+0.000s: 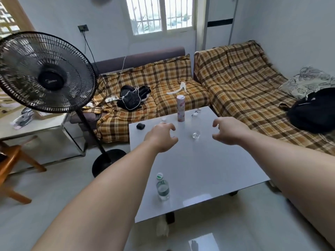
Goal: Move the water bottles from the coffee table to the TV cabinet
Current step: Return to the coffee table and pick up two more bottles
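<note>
A white coffee table (208,169) fills the middle of the view. Near its front left corner stands a clear water bottle with a green-and-white cap (162,187). A second clear bottle (195,127) stands farther back, between my hands. Only the cap of a third bottle (163,120) peeks out behind my left hand. My left hand (161,137) hovers over the table with fingers curled apart, holding nothing. My right hand (229,130) is to the right of the middle bottle, fingers spread and empty. The TV cabinet is not in view.
A pink cylindrical can (180,108) and a small black case (140,126) stand at the table's far end. A black standing fan (43,73) is at the left, its base (107,162) beside the table. A plaid-covered sofa (235,84) wraps the back and right.
</note>
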Available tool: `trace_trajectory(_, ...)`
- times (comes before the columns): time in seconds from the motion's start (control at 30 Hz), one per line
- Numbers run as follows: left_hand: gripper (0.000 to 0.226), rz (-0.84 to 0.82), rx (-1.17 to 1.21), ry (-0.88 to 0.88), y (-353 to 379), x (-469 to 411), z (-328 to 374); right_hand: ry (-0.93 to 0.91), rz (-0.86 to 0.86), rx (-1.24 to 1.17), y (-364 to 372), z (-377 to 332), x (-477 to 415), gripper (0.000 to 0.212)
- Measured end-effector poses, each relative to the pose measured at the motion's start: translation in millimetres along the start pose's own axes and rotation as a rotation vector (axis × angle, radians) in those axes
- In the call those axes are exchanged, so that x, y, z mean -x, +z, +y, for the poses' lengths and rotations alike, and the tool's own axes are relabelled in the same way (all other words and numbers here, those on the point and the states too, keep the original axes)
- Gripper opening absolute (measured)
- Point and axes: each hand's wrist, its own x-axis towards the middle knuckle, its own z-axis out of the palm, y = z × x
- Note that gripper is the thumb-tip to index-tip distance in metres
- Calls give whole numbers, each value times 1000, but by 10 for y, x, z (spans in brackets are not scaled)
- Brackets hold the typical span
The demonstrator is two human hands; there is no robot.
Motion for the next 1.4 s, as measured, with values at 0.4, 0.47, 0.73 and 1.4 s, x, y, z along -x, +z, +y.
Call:
trace_trajectory(0.4,38,-23,64,-54,542,-1466,-246,-4,-89,100,308,332,-1491,46)
trace_trajectory(0.47,37,-42,93,-97,677,-1693,-408,-21,-118,129,418,336,-1789,46)
trace_trajectory(0.73,38,-95,104,-189,983,-2341,-734,-47,-203,115,754,327,-2618,44)
trace_trajectory(1.4,46,-95,66,-367,1402,-3225,-934,-119,-293,72,1433,664,-3992,40)
